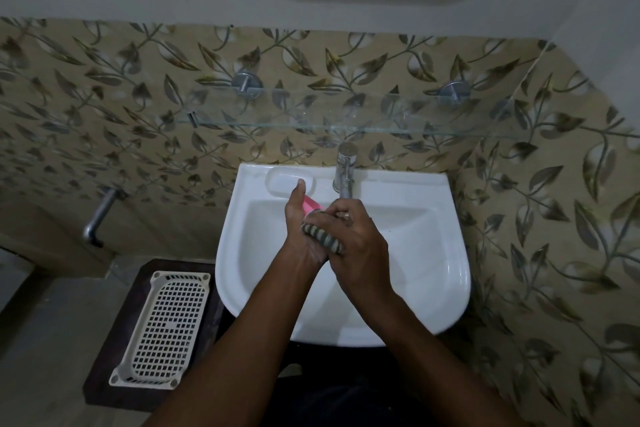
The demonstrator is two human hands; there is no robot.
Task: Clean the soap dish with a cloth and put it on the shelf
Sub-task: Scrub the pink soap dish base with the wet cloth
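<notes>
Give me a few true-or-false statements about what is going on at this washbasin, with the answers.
1. The left hand holds a pink soap dish over the sink. True.
2. The right hand presses a striped cloth against it. True.
3. The soap dish already sits on the glass shelf. False: it is in the hands, and the shelf is bare.
4. A white perforated tray lies inside the sink. False: it lies on a dark stand left of the sink.
5. A tap stands behind the hands. True.

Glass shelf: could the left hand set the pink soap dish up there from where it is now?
Probably yes. The left hand holds the soap dish over the sink, and the shelf right above looks bare. Only the tap stands nearby, off to the right.
</notes>
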